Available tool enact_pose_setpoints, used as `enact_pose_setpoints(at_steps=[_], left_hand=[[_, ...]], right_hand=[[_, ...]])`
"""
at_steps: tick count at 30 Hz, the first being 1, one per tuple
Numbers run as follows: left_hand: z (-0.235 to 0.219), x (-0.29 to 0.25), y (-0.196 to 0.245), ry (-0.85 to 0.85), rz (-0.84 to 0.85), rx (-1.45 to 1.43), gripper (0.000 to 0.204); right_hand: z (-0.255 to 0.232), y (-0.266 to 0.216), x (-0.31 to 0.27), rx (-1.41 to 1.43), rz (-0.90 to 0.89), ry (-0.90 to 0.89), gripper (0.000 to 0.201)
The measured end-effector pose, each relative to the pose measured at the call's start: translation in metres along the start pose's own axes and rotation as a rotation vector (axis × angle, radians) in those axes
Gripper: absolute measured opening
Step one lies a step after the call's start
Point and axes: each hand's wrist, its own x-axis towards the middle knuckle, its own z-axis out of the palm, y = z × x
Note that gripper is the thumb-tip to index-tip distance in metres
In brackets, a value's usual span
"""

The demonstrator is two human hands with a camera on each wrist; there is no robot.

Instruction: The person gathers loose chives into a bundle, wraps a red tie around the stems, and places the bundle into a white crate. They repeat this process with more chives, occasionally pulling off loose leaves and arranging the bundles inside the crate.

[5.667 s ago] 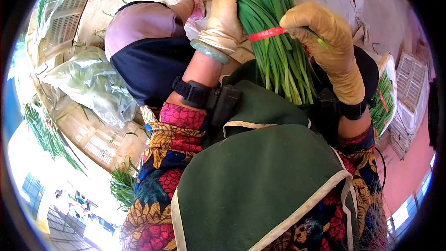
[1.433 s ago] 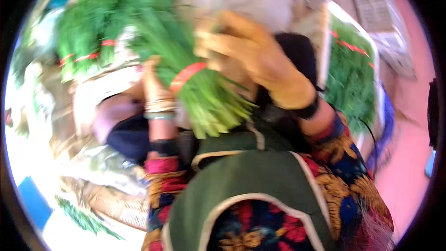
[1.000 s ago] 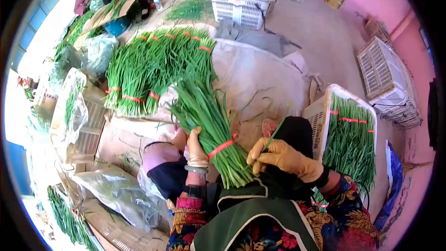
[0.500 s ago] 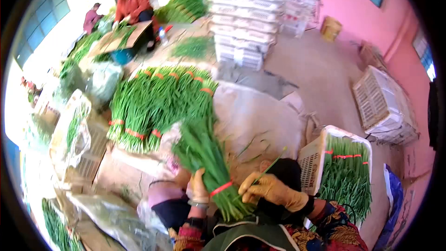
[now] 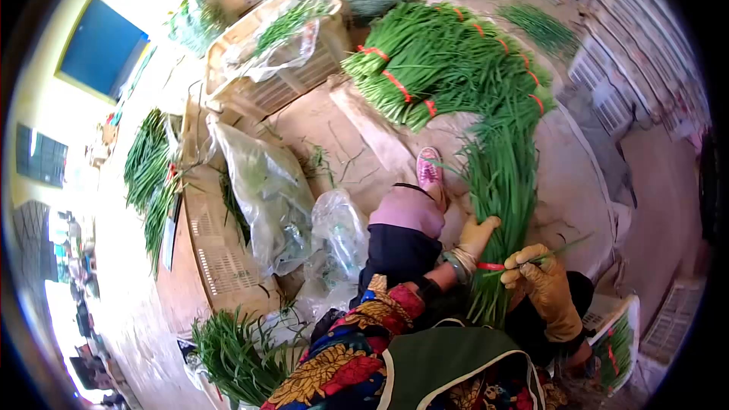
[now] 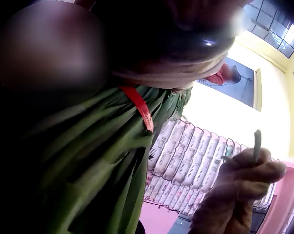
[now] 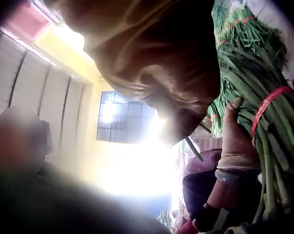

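Note:
A bunch of long green chives, tied with a red band, lies across the person's lap with its cut ends toward the apron. The gloved left hand grips it just above the band, thumb over the leaves; in the right wrist view the left hand shows beside the bunch. Close to the band on the other side, the gloved right hand pinches a single loose stalk between curled fingers. This stalk pokes up from the fist in the left wrist view.
Tied bunches lie in a row on the sheet ahead. To the left are a crate, a clear plastic bag and loose greens. A crate of bunches stands at the right, stacked crates behind.
The head view has swung left, bringing in the left-side crates and bags. Between the oldest frame and later ones, a loose stalk shows in the right hand; the left hand keeps its grip on the bunch.

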Motion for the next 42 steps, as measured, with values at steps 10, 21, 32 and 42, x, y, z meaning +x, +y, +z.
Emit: enact_pose_setpoints(at_steps=[10, 21, 32, 42], left_hand=[[0.044, -0.028, 0.059, 0.744, -0.148, 1.261, 0.046], [-0.030, -0.015, 0.052, 0.068, 0.216, 0.230, 0.051], [-0.032, -0.031, 0.075, 0.073, 0.306, 0.434, 0.071], [0.019, -0.035, 0.060, -0.373, -0.133, -0.454, 0.032]], right_hand=[[0.140, -0.051, 0.130, -0.433, 0.191, -0.341, 0.015], [0.385, -0.098, 0.454, -0.748, -0.266, -0.360, 0.073], [0.150, -0.122, 0.235, -0.870, -0.124, -0.277, 0.026], [-0.017, -0.038, -0.036, -0.716, 0.191, 0.493, 0.035]])
